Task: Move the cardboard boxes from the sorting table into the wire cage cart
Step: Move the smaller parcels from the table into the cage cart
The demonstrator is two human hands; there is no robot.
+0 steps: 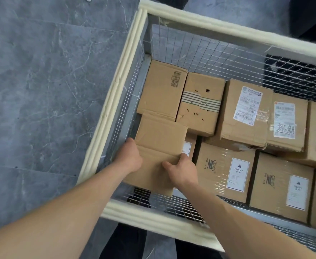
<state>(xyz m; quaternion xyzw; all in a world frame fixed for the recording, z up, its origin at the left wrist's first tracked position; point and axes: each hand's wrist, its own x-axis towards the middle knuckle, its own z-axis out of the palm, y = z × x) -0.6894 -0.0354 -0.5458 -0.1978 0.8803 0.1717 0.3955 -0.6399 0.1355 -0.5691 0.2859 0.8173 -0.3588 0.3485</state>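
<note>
I look down into the wire cage cart (pixel 114 101), its rim padded with cream foam. Both my hands hold a plain cardboard box (pixel 159 139) low inside the cart's near left corner. My left hand (pixel 130 155) grips the box's left edge, fingers curled under it. My right hand (pixel 181 170) grips its near right corner, thumb on top. The box lies partly over another box with a white label (pixel 188 148). Several more cardboard boxes fill the cart floor, among them one with a barcode (pixel 162 88) and one labelled HEAVY (pixel 226 171).
Grey marbled floor tiles (pixel 41 90) lie left of the cart. The cart's near wire wall (pixel 172 204) stands between me and the boxes. My dark trousers (pixel 127 240) show below the rim. A dark object (pixel 299 75) sits behind the far mesh.
</note>
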